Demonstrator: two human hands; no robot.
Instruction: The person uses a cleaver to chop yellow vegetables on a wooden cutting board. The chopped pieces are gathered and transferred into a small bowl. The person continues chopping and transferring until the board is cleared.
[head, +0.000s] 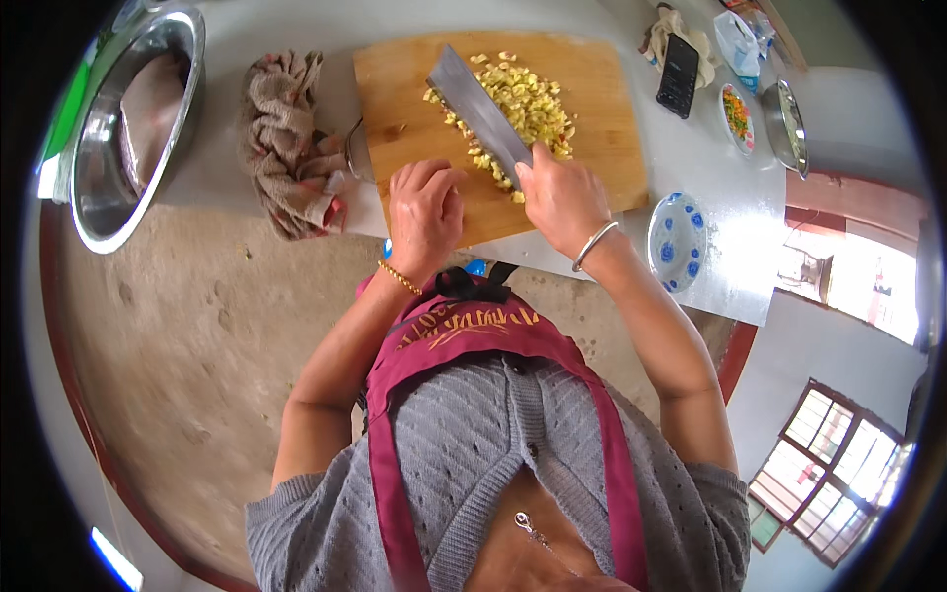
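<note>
My right hand [566, 194] is closed around the handle of a wide-bladed cleaver [481, 111]. The blade lies across the left side of a heap of chopped yellowish pieces [529, 103], some with reddish skin, on a wooden cutting board [607, 140]. At the board's near left edge is my left hand [427, 211], its fingers curled loosely; whether it touches the board or has anything beneath the fingers cannot be told. A crumpled brown cloth [277, 140] lies left of the board.
A steel basin [92, 185] holding a large pale piece, perhaps meat, stands far left. To the right are a blue-patterned bowl [677, 240], a phone [678, 76] beside a cloth, a small bowl of colourful chopped bits [746, 144], a metal bowl [786, 126] and a plastic bag [736, 44].
</note>
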